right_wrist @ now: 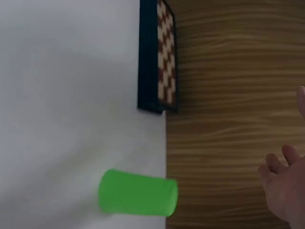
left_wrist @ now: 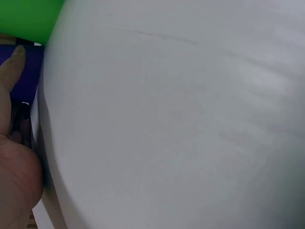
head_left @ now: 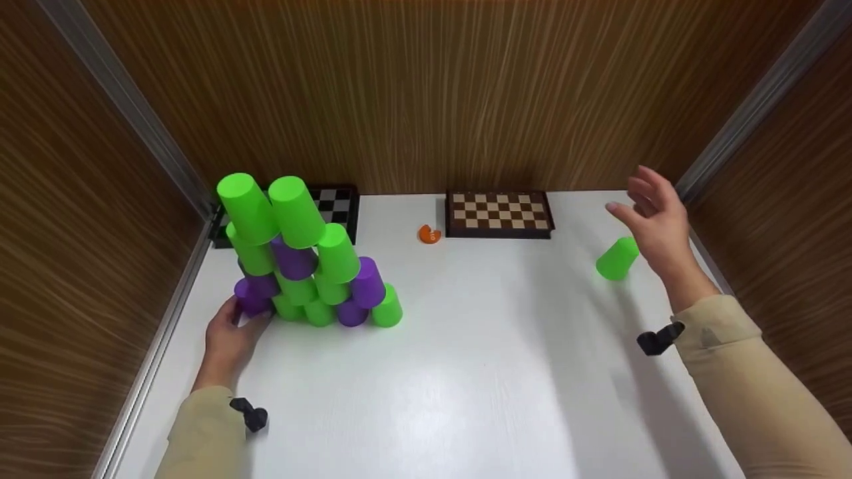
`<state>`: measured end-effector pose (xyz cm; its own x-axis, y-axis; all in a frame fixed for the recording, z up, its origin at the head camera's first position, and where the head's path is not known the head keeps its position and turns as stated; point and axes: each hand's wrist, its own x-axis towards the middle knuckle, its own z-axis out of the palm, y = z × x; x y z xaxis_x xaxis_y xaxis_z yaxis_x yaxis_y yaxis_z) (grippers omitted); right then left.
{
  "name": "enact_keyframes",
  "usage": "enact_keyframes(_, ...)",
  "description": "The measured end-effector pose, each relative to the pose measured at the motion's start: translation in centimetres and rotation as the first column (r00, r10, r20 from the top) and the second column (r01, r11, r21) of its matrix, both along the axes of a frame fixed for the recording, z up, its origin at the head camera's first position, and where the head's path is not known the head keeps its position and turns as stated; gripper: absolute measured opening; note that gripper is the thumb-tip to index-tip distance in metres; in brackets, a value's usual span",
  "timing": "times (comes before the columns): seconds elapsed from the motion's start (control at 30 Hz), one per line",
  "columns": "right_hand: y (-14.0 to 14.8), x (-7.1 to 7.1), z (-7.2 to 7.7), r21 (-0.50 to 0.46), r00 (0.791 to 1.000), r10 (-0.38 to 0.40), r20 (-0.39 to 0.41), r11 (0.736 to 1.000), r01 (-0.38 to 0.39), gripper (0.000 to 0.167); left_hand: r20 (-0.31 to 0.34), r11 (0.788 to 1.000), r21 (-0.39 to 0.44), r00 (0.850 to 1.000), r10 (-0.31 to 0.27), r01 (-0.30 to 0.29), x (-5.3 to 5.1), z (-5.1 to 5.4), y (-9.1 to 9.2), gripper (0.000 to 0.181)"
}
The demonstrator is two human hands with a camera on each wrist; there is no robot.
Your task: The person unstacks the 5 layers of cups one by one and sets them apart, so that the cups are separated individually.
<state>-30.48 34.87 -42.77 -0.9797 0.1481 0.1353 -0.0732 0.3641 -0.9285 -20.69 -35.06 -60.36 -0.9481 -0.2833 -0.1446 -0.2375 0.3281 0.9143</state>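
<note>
Green and purple cups stand upside down in a stepped stack on the left of the table, with two green cups [head_left: 247, 209] [head_left: 297, 213] at the top. My left hand [head_left: 229, 336] grips the purple cup [head_left: 251, 299] at the stack's lower left corner; the left wrist view shows the thumb of that hand [left_wrist: 16, 176] against the purple cup [left_wrist: 29, 76], below a green one [left_wrist: 28, 19]. My right hand [head_left: 659, 223] is raised with fingers loosely bent and holds nothing, above and beside a lone green cup [head_left: 616, 259]. The right wrist view shows this cup [right_wrist: 138, 193] left of the hand [right_wrist: 288, 191].
A brown and cream chessboard [head_left: 499, 213] lies near the back wall [head_left: 426, 100]. Left of it is an orange piece [head_left: 429, 234]. Behind the stack lies a black and grey board [head_left: 336, 205]. Wood-patterned side walls [head_left: 73, 219] [head_left: 785, 179] flank the white table [head_left: 466, 386].
</note>
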Motion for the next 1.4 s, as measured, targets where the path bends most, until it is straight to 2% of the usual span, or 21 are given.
enact_keyframes(0.1,-3.1,0.3,2.2,0.005,0.997,0.049,-0.067,0.999,-0.049,0.076,0.004,1.000,0.004,1.000,-0.005,0.005,-0.1,-0.1,0.1,0.088)
enact_keyframes(0.2,-6.6,0.6,4.4,0.012,0.984,0.113,-0.139,0.994,-0.113,0.073,0.005,1.000,0.008,1.000,-0.010,0.010,0.0,0.0,0.1,0.088)
enact_keyframes(0.33,-11.7,1.0,6.9,0.020,0.947,0.225,-0.229,0.974,-0.227,0.068,0.003,1.000,-0.010,1.000,-0.019,0.019,0.2,0.1,0.0,0.088)
enact_keyframes(0.47,-16.9,1.5,8.2,0.029,0.904,0.339,-0.260,0.939,-0.344,0.068,0.003,0.999,-0.032,1.000,-0.027,0.027,0.5,0.1,-0.2,0.088)
enact_keyframes(0.67,-24.3,2.3,8.8,0.046,0.822,0.490,-0.291,0.865,-0.499,0.065,0.020,0.999,-0.025,0.999,-0.025,0.026,0.5,0.0,-0.5,0.090)
enact_keyframes(0.73,-26.4,2.6,8.9,0.051,0.803,0.523,-0.286,0.845,-0.532,0.065,0.026,0.999,-0.021,0.999,-0.026,0.027,0.4,0.0,-0.5,0.092)
enact_keyframes(0.93,-32.2,3.1,8.9,0.064,0.777,0.584,-0.234,0.807,-0.587,0.066,0.030,1.000,0.002,0.999,-0.025,0.025,0.5,0.3,-0.3,0.093)
enact_keyframes(1.1,-35.4,3.2,8.7,0.079,0.752,0.624,-0.212,0.778,-0.623,0.066,0.016,1.000,0.003,0.999,-0.029,0.029,0.5,0.3,-0.1,0.091)
enact_keyframes(1.23,-37.2,3.2,8.6,0.065,0.743,0.646,-0.173,0.761,-0.646,0.067,0.010,1.000,0.000,1.000,-0.026,0.026,0.5,0.3,-0.1,0.090)
enact_keyframes(1.4,-38.8,3.3,8.3,0.063,0.747,0.650,-0.137,0.758,-0.649,0.069,-0.005,1.000,0.005,1.000,-0.019,0.019,0.3,0.2,0.1,0.087)
